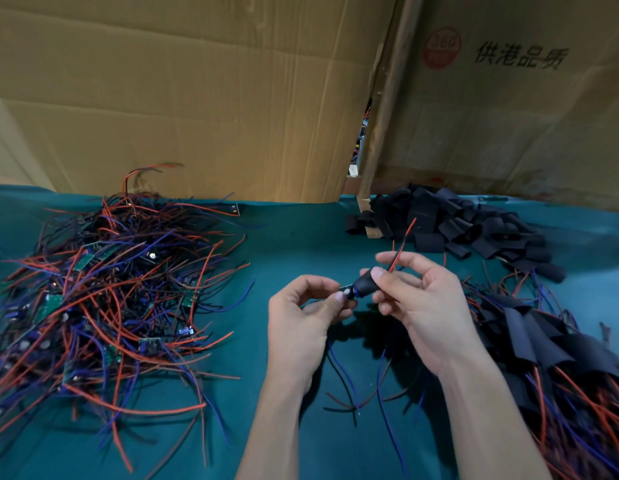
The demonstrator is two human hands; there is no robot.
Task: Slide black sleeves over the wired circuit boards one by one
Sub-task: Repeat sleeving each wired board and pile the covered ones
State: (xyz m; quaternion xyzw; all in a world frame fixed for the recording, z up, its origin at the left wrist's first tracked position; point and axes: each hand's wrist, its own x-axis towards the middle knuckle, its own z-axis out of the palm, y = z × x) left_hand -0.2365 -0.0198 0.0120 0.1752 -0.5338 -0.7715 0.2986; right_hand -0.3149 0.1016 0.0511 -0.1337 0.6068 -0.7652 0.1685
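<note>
- A big messy heap of small green circuit boards with red, blue and black wires point(103, 299) lies far left on the dark green table cloth point(294, 237). These boards have no covers yet.
- The left hand point(306, 317) is next. Its thumb and fingers pinch the bare end of one small wired circuit board point(349, 292), where a little blue part pokes out.
- Touching that end, just to the right, is a black soft tube sleeve point(365, 284). It is partly on the board. Its long way runs from the left hand up and right to the right hand.
- The right hand point(422, 299) holds the sleeve between thumb and fingers. A red and black wire point(401, 244) sticks out past it, up and away.
- I think the sleeve must now slide left along the board, toward the left hand.
- Behind the right hand sits a pile of loose black sleeves point(457, 223).
- Far right lies a heap of covered boards point(543, 341) with wires.
</note>
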